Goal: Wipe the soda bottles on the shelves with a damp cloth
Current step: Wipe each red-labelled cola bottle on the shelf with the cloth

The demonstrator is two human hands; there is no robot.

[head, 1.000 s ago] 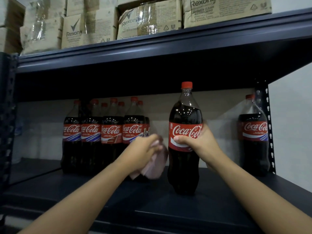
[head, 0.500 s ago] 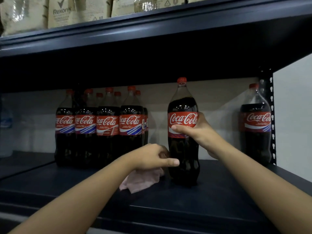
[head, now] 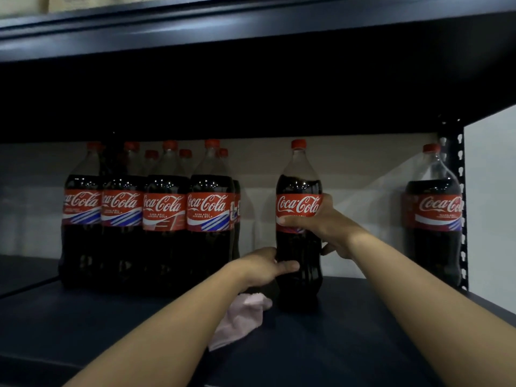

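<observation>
A single cola bottle [head: 298, 188] with a red cap and red label stands upright on the dark shelf [head: 349, 331]. My right hand [head: 326, 222] is wrapped around its label from the right. My left hand [head: 265, 266] presses against the bottle's lower left side, thumb across the dark body. It holds a pale pink cloth [head: 240, 317] that hangs beneath the hand and rests on the shelf. A tight group of several cola bottles [head: 164, 210] stands to the left. One more cola bottle [head: 435, 216] stands at the far right.
The shelf above [head: 251, 32] hangs low over the bottle caps. A perforated metal upright [head: 460, 208] bounds the right side, just beside the far-right bottle. A pale wall runs behind the bottles. Bare shelf surface lies between the group and the held bottle.
My left hand with the cloth has dropped from beside the label to the bottle's lower body and now touches it. My right hand keeps its grip on the label.
</observation>
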